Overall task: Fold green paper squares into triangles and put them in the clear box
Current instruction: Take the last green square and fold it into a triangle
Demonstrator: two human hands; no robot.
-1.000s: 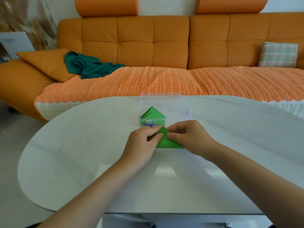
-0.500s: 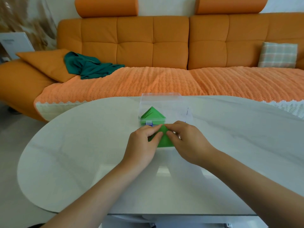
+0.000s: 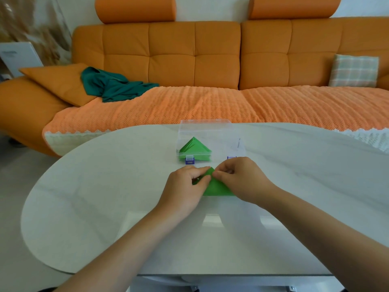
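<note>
A green paper (image 3: 216,187), folded into a triangle, lies on the white table (image 3: 105,197) in front of me. My left hand (image 3: 185,186) pinches its left side near the top corner. My right hand (image 3: 242,178) pinches the same top corner from the right. Most of the paper's edges are hidden under my fingers. Just beyond my hands stands the clear box (image 3: 208,131) with its lid up. A stack of green folded triangles (image 3: 194,147) sits in the box's left half.
The oval table's far edge runs close behind the box. An orange sofa (image 3: 189,60) fills the background, with a dark green cloth (image 3: 113,86) and a checked cushion (image 3: 353,70) on it.
The green triangle looked narrower between my hands half a second ago; its base now spreads wide again under my right hand. Both hands have stayed at the top corner.
</note>
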